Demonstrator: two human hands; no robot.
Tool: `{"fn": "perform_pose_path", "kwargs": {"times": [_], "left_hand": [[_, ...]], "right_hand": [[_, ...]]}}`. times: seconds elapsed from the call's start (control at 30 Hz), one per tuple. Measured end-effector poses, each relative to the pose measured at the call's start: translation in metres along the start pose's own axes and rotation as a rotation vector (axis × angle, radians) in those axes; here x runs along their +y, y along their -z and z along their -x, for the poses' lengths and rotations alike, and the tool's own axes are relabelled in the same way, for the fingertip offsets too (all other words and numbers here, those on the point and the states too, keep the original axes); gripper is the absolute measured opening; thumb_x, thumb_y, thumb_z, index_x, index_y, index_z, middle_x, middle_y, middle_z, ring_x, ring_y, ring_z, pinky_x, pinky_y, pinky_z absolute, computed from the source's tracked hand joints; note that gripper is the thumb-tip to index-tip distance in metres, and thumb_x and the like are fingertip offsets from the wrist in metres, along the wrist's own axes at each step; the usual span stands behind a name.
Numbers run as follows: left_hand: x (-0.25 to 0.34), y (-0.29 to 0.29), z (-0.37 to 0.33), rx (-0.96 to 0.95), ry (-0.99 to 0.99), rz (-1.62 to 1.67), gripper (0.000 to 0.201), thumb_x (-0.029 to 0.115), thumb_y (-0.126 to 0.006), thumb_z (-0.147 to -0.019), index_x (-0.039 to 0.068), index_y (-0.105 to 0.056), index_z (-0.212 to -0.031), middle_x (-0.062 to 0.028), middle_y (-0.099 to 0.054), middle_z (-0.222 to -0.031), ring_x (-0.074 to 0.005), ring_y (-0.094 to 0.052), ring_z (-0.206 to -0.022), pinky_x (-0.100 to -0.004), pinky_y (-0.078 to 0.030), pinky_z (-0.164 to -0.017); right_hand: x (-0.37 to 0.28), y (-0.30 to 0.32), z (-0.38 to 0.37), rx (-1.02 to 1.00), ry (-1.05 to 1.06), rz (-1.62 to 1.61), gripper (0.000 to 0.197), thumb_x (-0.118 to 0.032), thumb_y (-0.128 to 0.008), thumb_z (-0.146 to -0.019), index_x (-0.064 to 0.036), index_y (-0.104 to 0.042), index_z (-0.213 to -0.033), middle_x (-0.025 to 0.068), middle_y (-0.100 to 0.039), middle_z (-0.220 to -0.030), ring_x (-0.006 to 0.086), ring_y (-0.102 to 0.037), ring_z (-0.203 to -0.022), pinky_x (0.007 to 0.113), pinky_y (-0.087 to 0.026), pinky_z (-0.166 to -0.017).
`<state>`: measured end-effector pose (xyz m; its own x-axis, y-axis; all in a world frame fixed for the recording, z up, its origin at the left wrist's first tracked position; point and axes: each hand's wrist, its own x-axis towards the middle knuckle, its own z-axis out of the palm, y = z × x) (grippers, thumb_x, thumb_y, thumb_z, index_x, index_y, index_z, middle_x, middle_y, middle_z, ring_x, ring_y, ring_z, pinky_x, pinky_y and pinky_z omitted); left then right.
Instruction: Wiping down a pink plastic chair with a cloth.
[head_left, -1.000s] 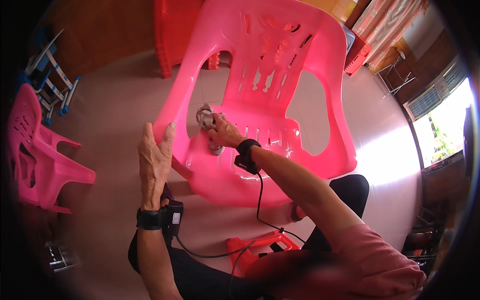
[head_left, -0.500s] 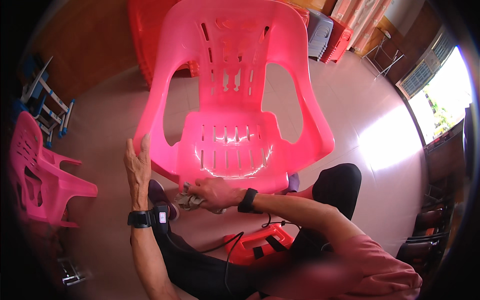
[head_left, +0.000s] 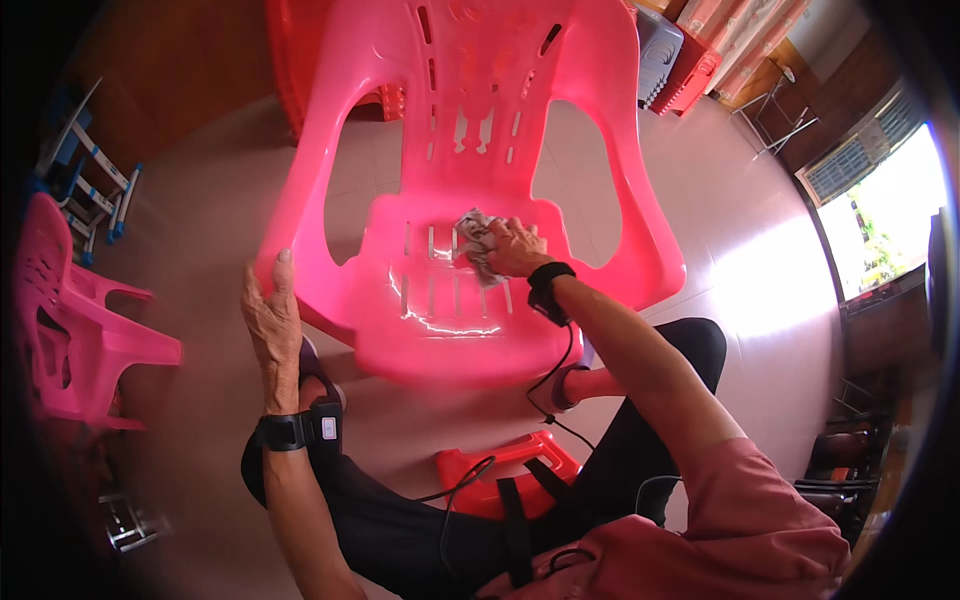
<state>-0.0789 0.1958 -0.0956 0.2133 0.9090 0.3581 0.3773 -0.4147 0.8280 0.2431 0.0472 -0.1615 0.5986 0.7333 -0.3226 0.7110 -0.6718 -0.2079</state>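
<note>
A pink plastic armchair (head_left: 400, 350) with a slotted seat and backrest stands in front of me, its seat facing up. My left hand (head_left: 272, 318) grips the front end of its left arm, thumb on top and fingers wrapped around the outside. On the seat, right of its middle, my right hand (head_left: 518, 248) presses a crumpled greyish cloth (head_left: 478, 243) against the slotted surface. Part of that cloth is hidden under the fingers. Black straps with a cable circle both wrists.
A red stool (head_left: 470, 480) is between my legs. At the left stand a smaller pink chair (head_left: 110, 340) and a blue-and-white folding frame (head_left: 95, 190). Red plastic furniture (head_left: 290, 60) is behind the armchair. Grey and red stacked stools (head_left: 685, 80) stand at the back right.
My right hand has carried the cloth from the seat's front left edge up and right onto the seat. My left hand keeps its hold on the chair arm.
</note>
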Motion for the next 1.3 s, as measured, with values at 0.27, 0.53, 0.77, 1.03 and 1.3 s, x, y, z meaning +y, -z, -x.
{"fn": "perform_pose_path", "kwargs": {"times": [0.27,0.53,0.77,1.03,1.3], "left_hand": [[-0.022,0.004,-0.006,0.019,0.004,-0.081,0.074,0.059,-0.050,-0.093,-0.010,-0.053,-0.118,-0.0284,-0.061,-0.108,-0.0387,-0.059,-0.101,-0.0440,-0.046,-0.090],[-0.030,0.002,-0.010,-0.108,0.006,-0.039,0.085,0.064,-0.047,-0.092,-0.012,-0.048,-0.129,-0.0317,-0.056,-0.123,-0.0416,-0.055,-0.115,-0.0438,-0.043,-0.098],[-0.005,0.011,-0.005,-0.220,0.052,0.025,0.088,0.065,-0.046,-0.091,-0.011,-0.043,-0.136,-0.0316,-0.053,-0.127,-0.0431,-0.052,-0.120,-0.0433,-0.041,-0.101],[-0.011,0.004,-0.007,-0.147,0.050,0.010,0.081,0.063,-0.042,-0.095,-0.010,-0.049,-0.128,-0.0286,-0.059,-0.119,-0.0393,-0.055,-0.114,-0.0426,-0.042,-0.099],[-0.002,0.000,-0.001,-0.082,0.009,0.035,0.062,0.053,-0.035,-0.102,-0.007,-0.053,-0.098,-0.0160,-0.051,-0.080,-0.0263,-0.046,-0.078,-0.0410,-0.043,-0.077]], "right_hand": [[-0.104,-0.061,0.097,-0.027,0.531,-0.334,0.073,-0.035,-0.066,-0.078,-0.0191,-0.040,-0.144,0.0194,-0.055,-0.119,0.0442,-0.054,-0.105,0.054,-0.048,-0.088],[-0.124,-0.084,0.112,0.192,0.691,-0.376,0.065,-0.027,-0.079,-0.068,-0.0154,-0.052,-0.126,0.0174,-0.055,-0.109,0.0408,-0.060,-0.092,0.051,-0.051,-0.071],[0.028,-0.034,0.154,0.006,0.479,0.083,0.081,-0.036,-0.072,-0.080,-0.0136,-0.031,-0.146,0.0207,-0.057,-0.110,0.0385,-0.065,-0.086,0.050,-0.053,-0.066],[0.063,0.006,0.157,-0.057,0.205,0.192,0.051,-0.018,-0.064,-0.081,0.0045,-0.042,-0.122,0.0245,-0.065,-0.085,0.0442,-0.066,-0.076,0.054,-0.053,-0.068],[-0.081,-0.077,0.130,0.088,0.700,-0.146,0.064,-0.037,-0.073,-0.079,0.0081,-0.046,-0.115,0.0271,-0.061,-0.080,0.0431,-0.065,-0.070,0.050,-0.053,-0.060]]}}
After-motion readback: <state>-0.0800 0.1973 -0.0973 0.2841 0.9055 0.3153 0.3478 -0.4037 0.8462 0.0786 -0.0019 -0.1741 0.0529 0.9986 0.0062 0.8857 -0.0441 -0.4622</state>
